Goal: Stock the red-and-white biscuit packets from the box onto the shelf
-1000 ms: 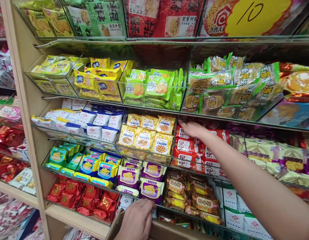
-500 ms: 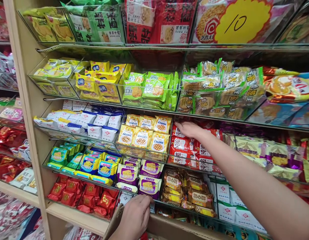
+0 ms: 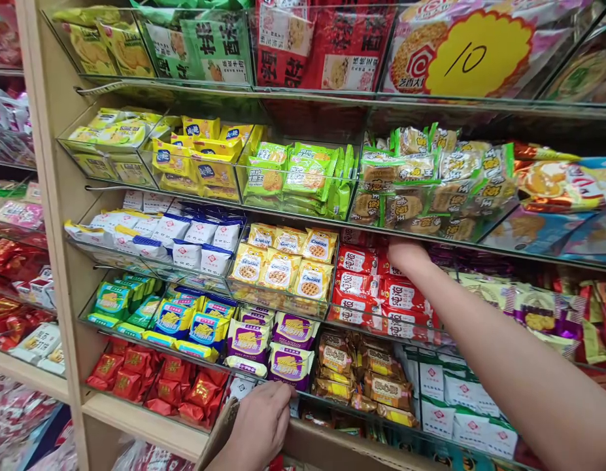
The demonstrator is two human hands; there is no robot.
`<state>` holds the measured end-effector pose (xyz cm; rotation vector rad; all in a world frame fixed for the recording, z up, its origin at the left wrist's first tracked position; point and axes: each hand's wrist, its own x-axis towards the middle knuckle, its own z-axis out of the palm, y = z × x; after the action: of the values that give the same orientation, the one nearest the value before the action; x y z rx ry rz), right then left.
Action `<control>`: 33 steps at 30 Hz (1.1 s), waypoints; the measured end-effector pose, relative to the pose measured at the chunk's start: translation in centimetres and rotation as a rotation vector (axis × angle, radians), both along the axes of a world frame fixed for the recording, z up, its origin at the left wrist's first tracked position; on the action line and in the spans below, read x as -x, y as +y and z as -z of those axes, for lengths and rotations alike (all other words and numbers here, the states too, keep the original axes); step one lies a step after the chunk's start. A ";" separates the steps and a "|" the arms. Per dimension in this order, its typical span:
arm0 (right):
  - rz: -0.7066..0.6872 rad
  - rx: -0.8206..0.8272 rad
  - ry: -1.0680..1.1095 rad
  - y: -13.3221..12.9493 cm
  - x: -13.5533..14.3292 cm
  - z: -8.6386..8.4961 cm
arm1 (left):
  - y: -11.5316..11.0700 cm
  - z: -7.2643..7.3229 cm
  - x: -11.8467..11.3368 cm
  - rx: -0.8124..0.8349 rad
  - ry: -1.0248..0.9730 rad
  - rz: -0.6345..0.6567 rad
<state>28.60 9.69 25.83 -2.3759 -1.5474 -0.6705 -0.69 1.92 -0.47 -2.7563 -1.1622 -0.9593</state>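
Observation:
My left hand (image 3: pixel 263 415) is closed over the rim of a cardboard box (image 3: pixel 352 445) at the bottom centre, below the purple biscuit packs (image 3: pixel 290 363). My right hand (image 3: pixel 405 254) reaches into the bin of red packs (image 3: pixel 356 284) right of the yellow cookie packs (image 3: pixel 280 268). Its fingers are hidden at the back of that bin, under the shelf above, so what they touch does not show. Rows of red packs lie in front of and below the hand.
Clear-fronted shelves hold green packs (image 3: pixel 307 171), round crackers (image 3: pixel 410 163) and brown packs (image 3: pixel 381 373). A yellow price tag (image 3: pixel 479 55) hangs at the upper right. A wooden upright (image 3: pixel 48 196) stands at the left.
My right hand has moved right and deeper within the red-pack bin, and its fingers have gone out of sight. My left hand stays on the box rim.

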 end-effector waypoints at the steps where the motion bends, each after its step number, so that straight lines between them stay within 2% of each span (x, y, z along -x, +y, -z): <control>1: 0.016 -0.030 0.002 -0.1 0.1 0.2 | 0.0 0.0 0.0 0.000 0.000 0.000; 6: 0.077 -0.149 0.010 -1.1 0.4 1.1 | 0.1 -0.1 0.0 -0.013 0.000 0.004; 15: 0.062 0.102 0.025 -1.4 -1.3 0.3 | 0.2 -0.1 0.0 0.007 -0.007 0.005; 19: 0.082 0.131 0.036 -2.2 -1.1 0.5 | 0.2 0.0 0.0 0.010 -0.009 0.003; 24: 0.041 0.015 0.053 -2.5 0.0 1.2 | 0.1 -0.2 0.0 0.012 0.006 -0.003; 29: -0.009 0.059 0.126 -1.5 -0.5 1.2 | 0.1 -0.3 0.0 0.000 -0.006 -0.005; 33: -0.100 0.097 0.132 -0.8 -1.7 0.9 | 0.1 -0.2 0.0 -0.013 -0.007 -0.012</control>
<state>30.25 8.86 24.91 -2.3395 -1.6637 -0.4178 -0.69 1.99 -0.24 -2.7346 -1.1677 -0.9720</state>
